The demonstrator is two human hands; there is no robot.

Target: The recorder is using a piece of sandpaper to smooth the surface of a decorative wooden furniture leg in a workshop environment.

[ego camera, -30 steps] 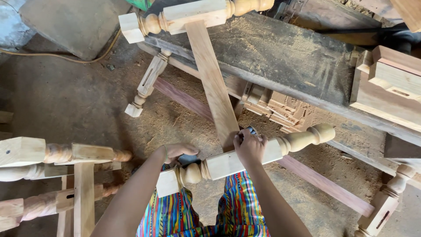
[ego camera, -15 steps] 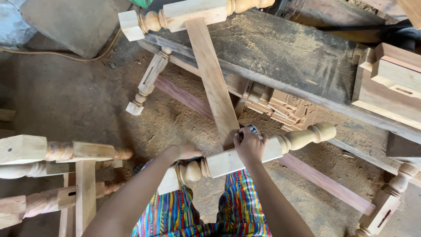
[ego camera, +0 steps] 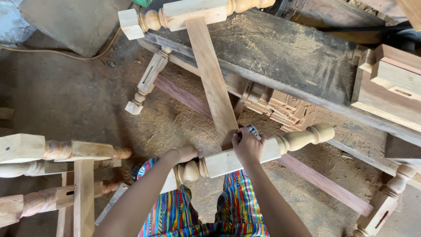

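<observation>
Turned leg [ego camera: 245, 156]: left hand [ego camera: 184, 154] apparently lower.

your right hand [ego camera: 247, 147] covers most of a small blue object [ego camera: 253, 130], too hidden to identify. your left hand [ego camera: 184, 154] hides its fingers behind the pale turned wooden leg [ego camera: 245, 153]. the upper turned leg [ego camera: 193, 13] runs off the top edge.

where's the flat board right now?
Head view, centre: the flat board runs from the top turned leg down to the near turned leg, meeting it just left of the right hand.
</observation>
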